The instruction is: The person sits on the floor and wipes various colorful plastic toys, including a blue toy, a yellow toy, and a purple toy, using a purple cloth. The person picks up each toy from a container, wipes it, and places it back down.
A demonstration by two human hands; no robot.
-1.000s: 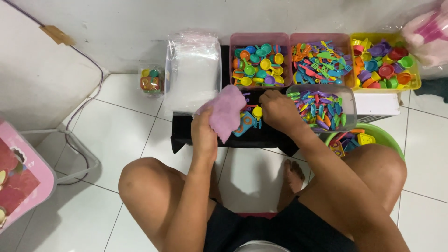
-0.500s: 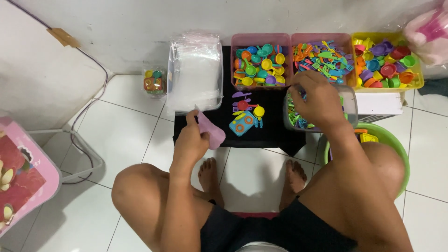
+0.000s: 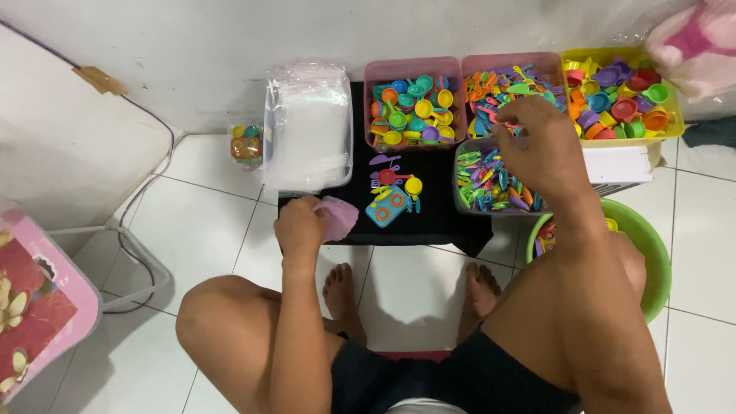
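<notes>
Sorting small plastic toys, seated at black mat.
Left hand (image 3: 300,225) pinches pink bag (image 3: 337,216), opening rightward; right hand (image 3: 537,146) farther off, fingers closing in utensil bin (image 3: 502,84), grip contents unclear.

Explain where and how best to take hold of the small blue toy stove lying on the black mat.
Pinch the blue toy stove across its two long edges, coming straight down from above. It lies flat and tilted on the black mat, with the yellow toy pan close beside its upper right corner.
</notes>
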